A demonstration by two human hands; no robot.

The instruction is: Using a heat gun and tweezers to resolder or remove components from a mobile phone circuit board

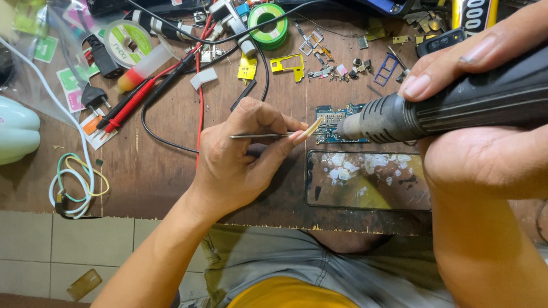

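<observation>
My left hand grips thin metal tweezers whose tips point right toward a small blue circuit board lying on the brown wooden bench. My right hand is wrapped around a black hot-air gun; its grey metal nozzle hovers right over the board's near edge. Just in front of the board lies an opened phone frame, dark with white glue patches. The tweezer tips sit a short gap left of the nozzle.
Red and black probe leads and cables cross the bench's back left. A green solder spool, a white one, yellow metal brackets and several small parts lie at the back. Coiled wires rest at the left edge.
</observation>
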